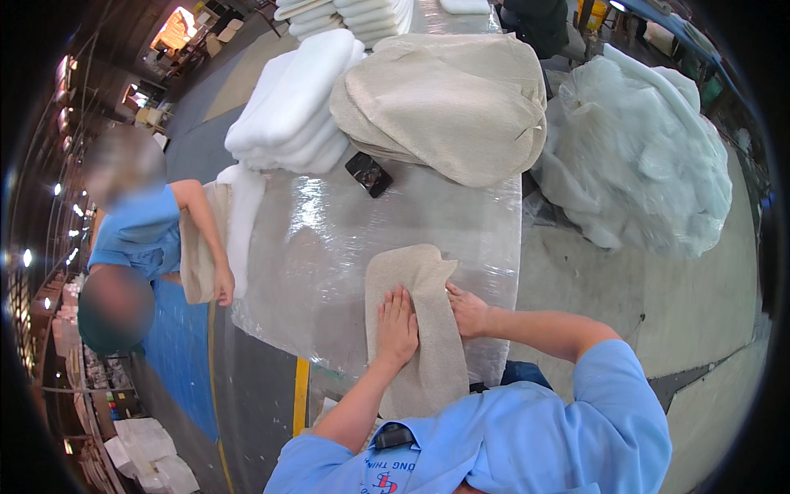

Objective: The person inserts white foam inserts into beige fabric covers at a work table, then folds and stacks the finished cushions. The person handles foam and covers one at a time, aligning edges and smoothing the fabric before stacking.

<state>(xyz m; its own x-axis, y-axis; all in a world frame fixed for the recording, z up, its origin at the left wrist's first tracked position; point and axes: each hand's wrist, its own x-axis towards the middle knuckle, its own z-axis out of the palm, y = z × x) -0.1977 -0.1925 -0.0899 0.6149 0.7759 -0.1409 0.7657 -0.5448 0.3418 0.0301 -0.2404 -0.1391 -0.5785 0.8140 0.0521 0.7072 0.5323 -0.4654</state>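
A beige woven fabric piece (432, 354) lies in front of me on the plastic-covered table (329, 272), its near end against my shirt. It looks folded over lengthwise, and a small pointed flap sticks out at its upper right. My left hand (397, 329) rests flat on its left part, fingers stretched out and pointing away from me. At the right edge, my right hand (469, 313) grips the fabric from the side; its fingertips are partly hidden by the cloth. Farther off lies a stack of similar beige fabric pieces (444, 107).
White padding sheets (288, 99) are piled at the back left, beside a black phone (369, 174). A big clear plastic bundle (638, 156) stands at the right. On the left, a person in blue (136, 239) has beige fabric by one arm; another person's dark-capped head is nearby.
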